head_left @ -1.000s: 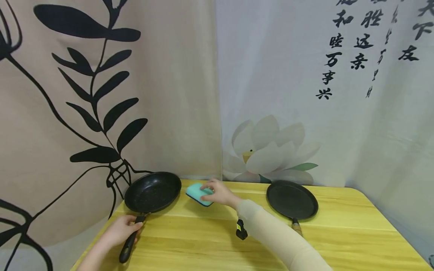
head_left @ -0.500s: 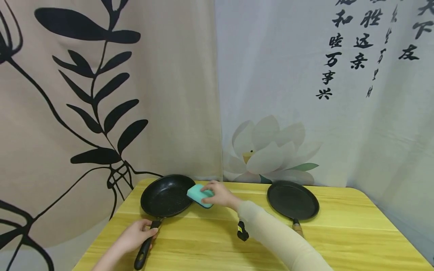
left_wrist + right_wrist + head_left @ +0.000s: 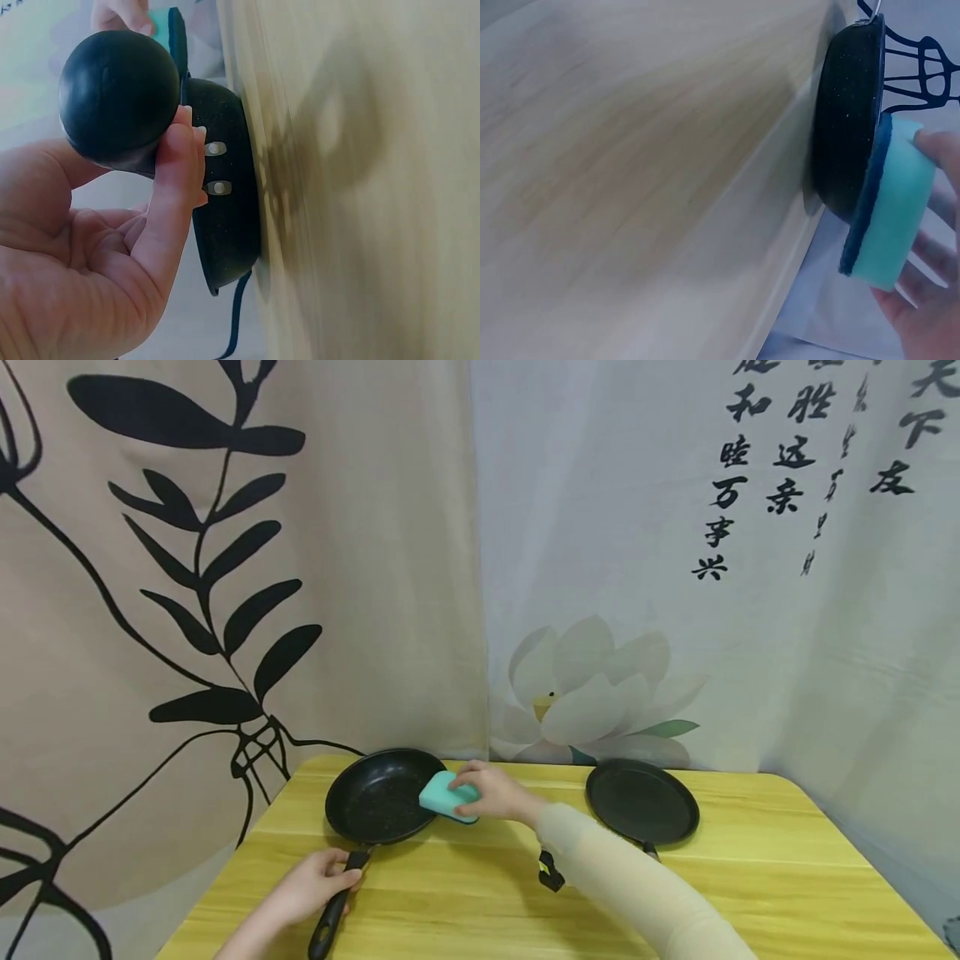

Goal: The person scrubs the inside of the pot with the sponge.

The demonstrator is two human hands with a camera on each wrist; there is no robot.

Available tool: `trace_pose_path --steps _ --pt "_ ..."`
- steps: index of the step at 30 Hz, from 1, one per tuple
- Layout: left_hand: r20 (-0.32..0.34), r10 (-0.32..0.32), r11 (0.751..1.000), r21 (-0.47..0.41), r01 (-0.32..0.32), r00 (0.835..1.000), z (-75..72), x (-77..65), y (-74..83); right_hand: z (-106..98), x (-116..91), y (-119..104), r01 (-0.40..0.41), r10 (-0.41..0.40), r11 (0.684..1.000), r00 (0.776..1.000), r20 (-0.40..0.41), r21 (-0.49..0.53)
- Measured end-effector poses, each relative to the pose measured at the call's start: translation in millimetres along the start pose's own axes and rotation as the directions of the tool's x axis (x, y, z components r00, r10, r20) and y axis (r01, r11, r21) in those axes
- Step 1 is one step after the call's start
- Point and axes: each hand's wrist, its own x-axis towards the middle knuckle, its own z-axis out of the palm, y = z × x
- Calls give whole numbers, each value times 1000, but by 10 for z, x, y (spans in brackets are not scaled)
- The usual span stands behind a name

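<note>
A black frying pan (image 3: pixel 381 800) sits on the wooden table at the back left, its handle pointing toward me. My left hand (image 3: pixel 307 887) grips that handle (image 3: pixel 120 101), thumb and fingers closed around it near the pan end in the head view. In my right hand (image 3: pixel 497 792), thumb and fingertips pinch a turquoise sponge (image 3: pixel 442 795) with a dark scouring layer (image 3: pixel 868 196) facing down. The sponge overlaps the pan's right rim, and in the right wrist view its dark side lies right at the rim of the pan (image 3: pixel 844 124).
A flat black pan (image 3: pixel 642 802) rests at the back right of the table (image 3: pixel 450 910), its handle partly hidden behind my right sleeve (image 3: pixel 622 877). A patterned curtain (image 3: pixel 397 568) hangs right behind the table's back edge. A small black device (image 3: pixel 550 870) sits under the right wrist.
My left hand has drawn the frying pan rightward by its handle, from the table's left edge up to the sponge. The right hand with the sponge has barely moved.
</note>
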Motion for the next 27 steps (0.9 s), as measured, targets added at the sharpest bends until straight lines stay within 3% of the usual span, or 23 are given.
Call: trace_pose_path --steps 12,19,27 --pt "116 14 994 -109 -1 993 165 75 87 -134 -185 80 58 -57 997 998 27 -42" --pt "165 13 991 -133 9 986 317 117 177 -187 -396 195 37 -37 998 999 6 -44" --pt "239 38 973 -232 19 970 503 154 259 -244 -609 317 14 -16 999 999 -33 -42"
